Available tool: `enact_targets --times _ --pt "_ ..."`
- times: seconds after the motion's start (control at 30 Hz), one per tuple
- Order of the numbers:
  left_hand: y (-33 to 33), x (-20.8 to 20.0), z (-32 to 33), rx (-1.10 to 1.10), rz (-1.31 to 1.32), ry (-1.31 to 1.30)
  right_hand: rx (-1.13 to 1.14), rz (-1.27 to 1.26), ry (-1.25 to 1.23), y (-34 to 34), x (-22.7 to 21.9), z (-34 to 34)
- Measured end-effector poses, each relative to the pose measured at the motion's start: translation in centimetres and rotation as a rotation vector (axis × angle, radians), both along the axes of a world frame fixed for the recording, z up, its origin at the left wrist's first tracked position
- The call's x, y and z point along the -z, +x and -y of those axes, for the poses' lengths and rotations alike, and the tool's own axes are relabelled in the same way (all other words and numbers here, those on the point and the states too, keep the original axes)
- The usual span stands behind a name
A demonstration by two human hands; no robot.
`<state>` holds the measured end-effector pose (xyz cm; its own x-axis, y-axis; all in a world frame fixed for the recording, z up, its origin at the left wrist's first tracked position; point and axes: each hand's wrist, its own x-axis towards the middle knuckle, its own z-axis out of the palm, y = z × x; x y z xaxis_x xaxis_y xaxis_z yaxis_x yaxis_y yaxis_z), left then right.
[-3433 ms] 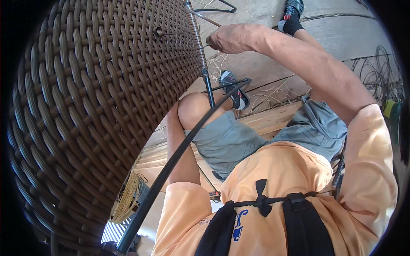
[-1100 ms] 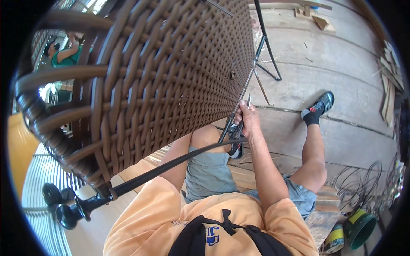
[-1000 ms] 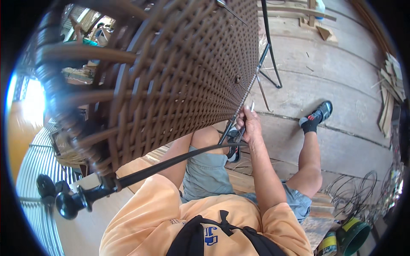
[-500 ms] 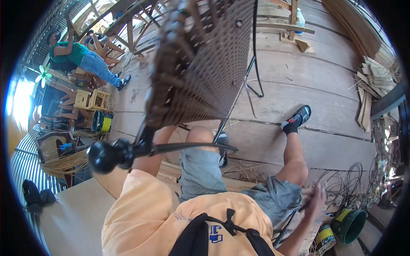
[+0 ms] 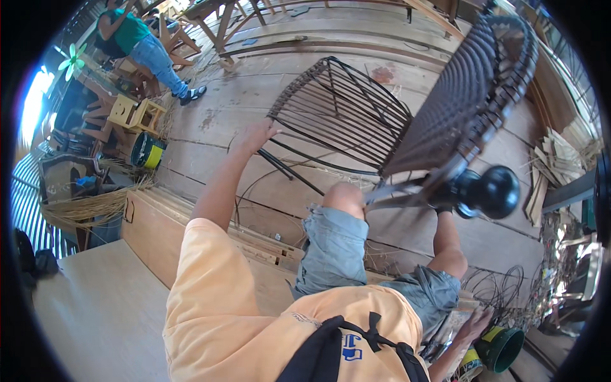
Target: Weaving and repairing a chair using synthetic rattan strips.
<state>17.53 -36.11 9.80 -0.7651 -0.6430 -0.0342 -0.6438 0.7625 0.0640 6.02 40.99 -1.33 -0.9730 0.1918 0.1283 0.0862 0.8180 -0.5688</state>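
Note:
A dark brown wicker chair [image 5: 455, 95] stands tilted in front of my knees. Its woven panel is at the right, and a seat frame [image 5: 347, 118] strung with spaced dark strands is at the left. My left hand [image 5: 256, 135] grips the wrapped edge of that frame at its left corner. A glossy black round knob [image 5: 498, 192] on the chair's near end points toward me at the right. Low at the right, my right hand [image 5: 472, 325] is off the chair, its fingers stretched out beside my thigh, near a green bucket [image 5: 501, 349].
Loose dark strands [image 5: 499, 290] lie in a tangle at the right. Wood planks and a pale board [image 5: 95, 312] are at my left, near a straw bundle [image 5: 95, 204]. A person [image 5: 143, 48] in a green top stands at the far left by wooden stools [image 5: 137, 114].
The chair has turned and swung to the right, its black knob going from the left side to the right. My left hand now shows on the seat frame's edge. My right hand stays low.

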Motion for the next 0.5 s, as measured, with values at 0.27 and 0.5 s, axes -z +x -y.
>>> enact_targets --times 0.27,0.5 --pt "-0.2 2.8 4.9 -0.023 -0.255 -0.11 -1.047 -0.694 -0.932 1.9 -21.8 29.8" --pt "-0.7 6.4 6.6 -0.21 -0.393 0.349 -0.805 -0.444 -1.007 2.4 -21.1 38.1"
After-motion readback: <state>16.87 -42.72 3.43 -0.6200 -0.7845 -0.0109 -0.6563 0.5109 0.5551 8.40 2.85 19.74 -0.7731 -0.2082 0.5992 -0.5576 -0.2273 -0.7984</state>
